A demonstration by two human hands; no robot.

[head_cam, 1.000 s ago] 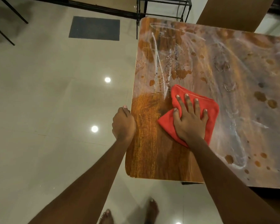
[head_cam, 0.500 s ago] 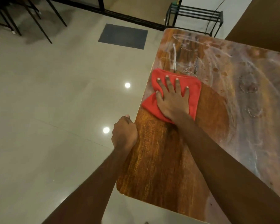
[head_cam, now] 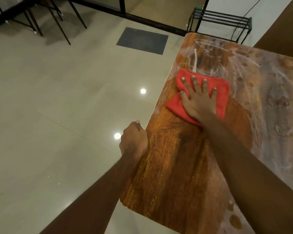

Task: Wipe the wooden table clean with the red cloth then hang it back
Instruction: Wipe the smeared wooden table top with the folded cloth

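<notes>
Right hand (head_cam: 199, 103) flat on red cloth (head_cam: 222, 92), wooden table (head_cam: 176, 166)

Surroundings: glossy tiled floor (head_cam: 49, 98).
A dark mat (head_cam: 142, 40) lies near a black metal rack (head_cam: 223, 18); thin black furniture legs (head_cam: 63, 27) stand at upper left.

R hand (head_cam: 199, 102) flat, fingers (head_cam: 195, 84) spread, arm outstretched; L hand (head_cam: 134, 141) gripping table (head_cam: 176, 169) edge.

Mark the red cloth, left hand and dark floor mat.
red cloth (head_cam: 223, 92): head view, bare right part beside the little finger.
left hand (head_cam: 134, 141): head view, back of the hand, gripping the wooden table (head_cam: 176, 166) edge.
dark floor mat (head_cam: 142, 40): head view, its middle.
</notes>
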